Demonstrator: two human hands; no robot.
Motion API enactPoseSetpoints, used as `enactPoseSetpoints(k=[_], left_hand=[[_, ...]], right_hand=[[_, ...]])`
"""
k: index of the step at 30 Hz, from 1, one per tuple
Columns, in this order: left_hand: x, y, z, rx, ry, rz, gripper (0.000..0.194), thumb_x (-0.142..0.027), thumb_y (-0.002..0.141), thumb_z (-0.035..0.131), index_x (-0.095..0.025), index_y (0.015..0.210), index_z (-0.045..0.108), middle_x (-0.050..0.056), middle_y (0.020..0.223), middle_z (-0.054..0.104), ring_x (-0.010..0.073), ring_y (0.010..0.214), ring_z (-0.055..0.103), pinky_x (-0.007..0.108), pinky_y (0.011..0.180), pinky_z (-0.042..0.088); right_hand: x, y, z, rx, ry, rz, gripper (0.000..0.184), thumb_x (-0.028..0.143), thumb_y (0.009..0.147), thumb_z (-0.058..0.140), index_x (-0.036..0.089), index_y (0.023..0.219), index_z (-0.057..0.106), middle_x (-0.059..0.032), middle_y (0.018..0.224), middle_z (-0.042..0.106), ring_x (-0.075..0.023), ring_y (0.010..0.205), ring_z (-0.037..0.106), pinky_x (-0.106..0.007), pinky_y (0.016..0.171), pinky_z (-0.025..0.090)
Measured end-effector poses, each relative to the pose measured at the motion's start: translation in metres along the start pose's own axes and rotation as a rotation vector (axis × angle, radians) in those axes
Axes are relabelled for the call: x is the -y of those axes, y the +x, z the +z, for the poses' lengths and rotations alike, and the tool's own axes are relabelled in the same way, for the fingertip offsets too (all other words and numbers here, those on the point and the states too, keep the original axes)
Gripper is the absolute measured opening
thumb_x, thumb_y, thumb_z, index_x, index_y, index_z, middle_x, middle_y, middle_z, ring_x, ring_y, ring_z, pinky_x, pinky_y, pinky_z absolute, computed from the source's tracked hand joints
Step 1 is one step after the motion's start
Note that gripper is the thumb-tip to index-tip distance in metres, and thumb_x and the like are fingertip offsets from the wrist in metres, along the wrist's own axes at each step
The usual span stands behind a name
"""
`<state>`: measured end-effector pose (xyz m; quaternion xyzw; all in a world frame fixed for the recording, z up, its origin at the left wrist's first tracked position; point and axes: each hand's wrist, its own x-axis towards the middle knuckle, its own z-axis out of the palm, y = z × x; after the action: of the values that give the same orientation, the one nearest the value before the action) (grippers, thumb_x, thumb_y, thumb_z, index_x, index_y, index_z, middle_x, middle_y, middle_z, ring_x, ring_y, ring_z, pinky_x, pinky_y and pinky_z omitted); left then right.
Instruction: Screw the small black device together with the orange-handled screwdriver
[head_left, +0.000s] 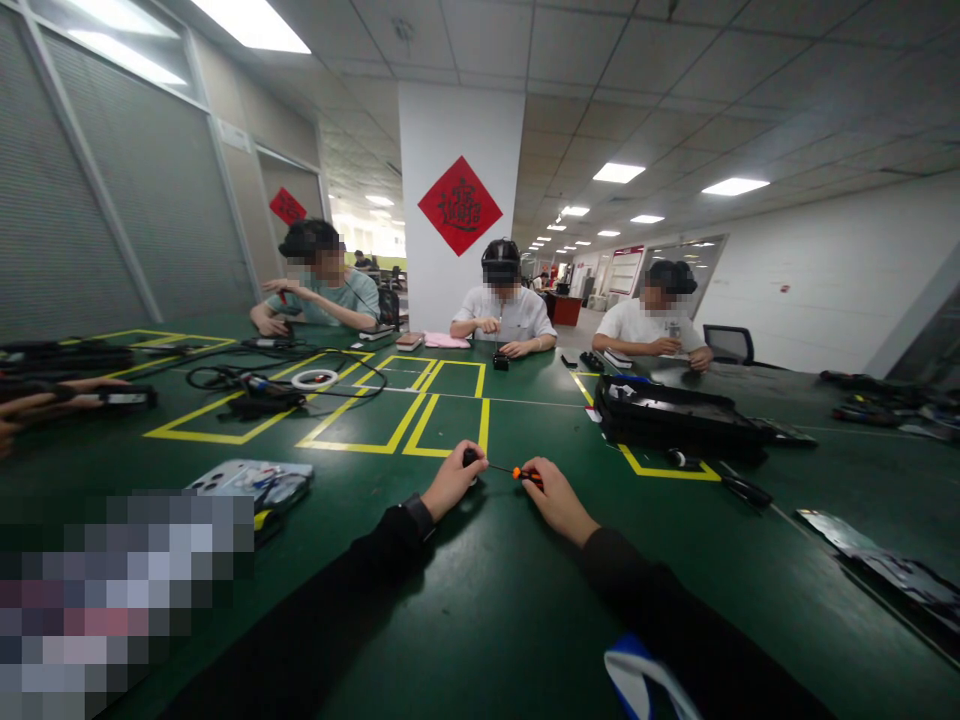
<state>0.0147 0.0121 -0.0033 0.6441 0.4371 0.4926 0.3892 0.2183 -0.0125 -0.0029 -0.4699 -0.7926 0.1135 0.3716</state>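
My right hand point(559, 498) is closed around the orange and black handle of a screwdriver point(517, 473). Its thin shaft points left, toward a small black part point(470, 457) pinched in the fingers of my left hand point(452, 482). The tip reaches that part or stops just beside it; I cannot tell which. What kind of part it is cannot be made out, as the fingers cover much of it. Both hands are over the green table point(480, 620), in front of the yellow taped rectangles.
To the right stand a black open case point(675, 415) and a dark tool point(746, 490). A grey tray with parts point(259, 480) lies left, with cables and a white ring point(315, 379) behind it. Several people sit around the table. A blue and white strap point(637, 670) is near my right arm.
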Motion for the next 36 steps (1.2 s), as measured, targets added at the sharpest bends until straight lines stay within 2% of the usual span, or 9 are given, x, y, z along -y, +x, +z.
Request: enactPoseSetpoints(k=[5,12,21,27,32,36], left_hand=[[0.0012,0.0,0.0003,-0.008,-0.001,0.001,0.019,-0.032,0.069,0.054,-0.018,0.081,0.05,-0.003,0.071,0.05,0.0095,0.062,0.047,0.018,0.052,0.038],[0.0004,0.0,-0.0001,-0.007,0.009,0.01,0.018,-0.031,0.069,0.054,-0.018,0.081,0.05,-0.003,0.071,0.05,0.0092,0.061,0.047,0.018,0.052,0.038],[-0.0032,-0.001,-0.0002,-0.013,0.0,0.012,0.016,-0.028,0.069,0.053,-0.018,0.08,0.05,-0.003,0.07,0.051,0.0091,0.06,0.047,0.019,0.054,0.038],[-0.0022,-0.0014,-0.0011,0.0,0.013,0.025,0.019,-0.033,0.07,0.054,-0.018,0.081,0.05,-0.003,0.07,0.05,0.0093,0.061,0.047,0.019,0.054,0.038],[0.0003,-0.0009,-0.0008,0.0,0.017,0.018,0.017,-0.031,0.071,0.052,-0.019,0.083,0.05,-0.003,0.07,0.05,0.009,0.06,0.047,0.018,0.052,0.038],[0.0003,-0.0009,0.0001,-0.005,0.015,0.013,0.019,-0.033,0.07,0.053,-0.019,0.082,0.05,-0.003,0.071,0.05,0.0093,0.061,0.047,0.018,0.051,0.038]], right_hand=[[0.0027,-0.0001,-0.0009,0.021,0.035,0.012,0.017,0.022,0.081,0.045,0.018,0.092,0.056,-0.0043,0.09,0.057,-0.0159,0.086,0.05,-0.03,0.08,0.038],[0.003,0.0047,-0.0021,0.053,0.026,0.047,0.019,0.019,0.08,0.043,0.018,0.087,0.061,-0.0047,0.088,0.06,-0.0171,0.087,0.051,-0.03,0.081,0.037],[0.0,0.0031,0.0012,0.051,-0.008,0.014,0.021,0.019,0.081,0.042,0.018,0.094,0.059,-0.0057,0.093,0.059,-0.0172,0.09,0.05,-0.031,0.082,0.037],[-0.0018,0.0039,-0.0016,0.074,0.014,-0.037,0.02,0.022,0.082,0.044,0.02,0.096,0.058,-0.0042,0.094,0.059,-0.0168,0.09,0.05,-0.031,0.083,0.037],[-0.0032,0.0036,0.0,0.022,-0.001,-0.028,0.023,0.022,0.085,0.038,0.018,0.091,0.059,-0.0056,0.09,0.057,-0.0164,0.088,0.049,-0.032,0.083,0.037],[-0.0031,0.0019,0.001,-0.003,0.016,-0.031,0.014,0.02,0.081,0.045,0.018,0.089,0.056,-0.0043,0.089,0.056,-0.016,0.085,0.05,-0.03,0.079,0.038]])
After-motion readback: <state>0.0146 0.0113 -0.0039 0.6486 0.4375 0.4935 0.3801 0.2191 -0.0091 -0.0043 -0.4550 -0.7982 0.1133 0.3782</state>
